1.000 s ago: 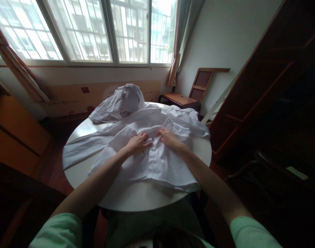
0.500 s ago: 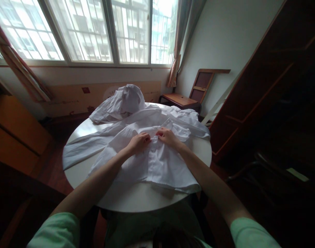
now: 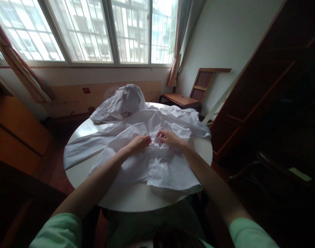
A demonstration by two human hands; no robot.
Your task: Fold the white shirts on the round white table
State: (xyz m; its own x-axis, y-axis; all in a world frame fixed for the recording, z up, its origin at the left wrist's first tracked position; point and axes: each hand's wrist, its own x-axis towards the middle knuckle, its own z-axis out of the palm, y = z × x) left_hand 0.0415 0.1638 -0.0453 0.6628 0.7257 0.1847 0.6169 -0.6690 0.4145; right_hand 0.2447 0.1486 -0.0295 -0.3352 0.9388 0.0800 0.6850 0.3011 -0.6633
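A white shirt (image 3: 172, 172) lies spread over the round white table (image 3: 121, 201), its hem toward me and its sleeves stretched out to both sides. My left hand (image 3: 142, 142) pinches the shirt's front edge near the middle of the cloth. Close by on the right, my right hand (image 3: 167, 137) has its fingers curled on the opposite front edge. A small gap separates the two hands, and the front parts above them. Any button between the fingertips is too small to make out.
A bunched heap of white cloth (image 3: 128, 100) sits at the table's far left. Beyond the table on the right stands a wooden chair (image 3: 181, 100). A dark wooden door panel (image 3: 240, 100) leans in at the right, and an orange cabinet (image 3: 15, 131) stands left.
The shirt's front has parted above my hands and creased below them. My left hand has shifted slightly down, while my right hand has moved a little to the right.
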